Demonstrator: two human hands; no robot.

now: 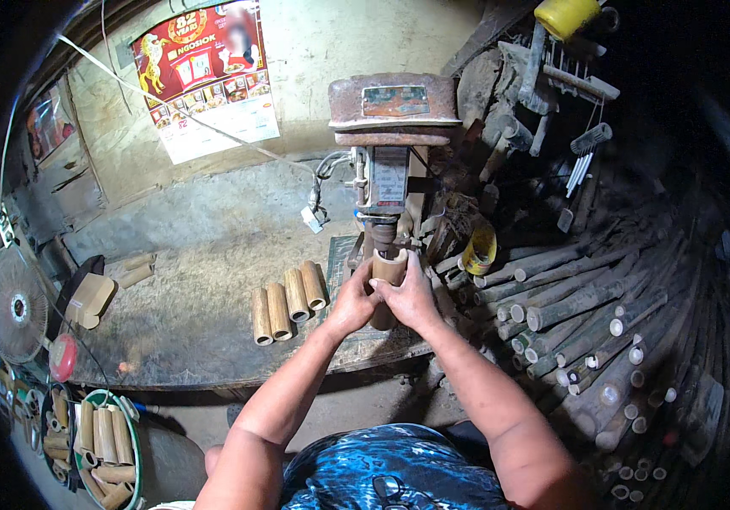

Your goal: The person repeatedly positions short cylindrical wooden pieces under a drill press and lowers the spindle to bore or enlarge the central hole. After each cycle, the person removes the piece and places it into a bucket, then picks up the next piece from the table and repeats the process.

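Note:
Between both my hands is a short bamboo tube (390, 270), upright, its cut rim facing up under the chuck of a rusty drill press (395, 102). My left hand (354, 299) wraps its left side and my right hand (410, 296) its right, with the thumbs close together at the front. The drill chuck (384, 234) is just above and behind the rim; whether the bit touches the bamboo I cannot tell. To the left, several cut bamboo tubes (288, 299) lie side by side on the worn bench (186, 331).
Long bamboo poles (569, 297) are stacked at the right beside a yellow container (480, 250). A fan (16, 304) stands at far left, above a green-rimmed bin (137, 450) of bamboo pieces. A cardboard piece (91, 300) lies on the bench. A cable (186, 113) crosses the wall near a calendar (208, 81).

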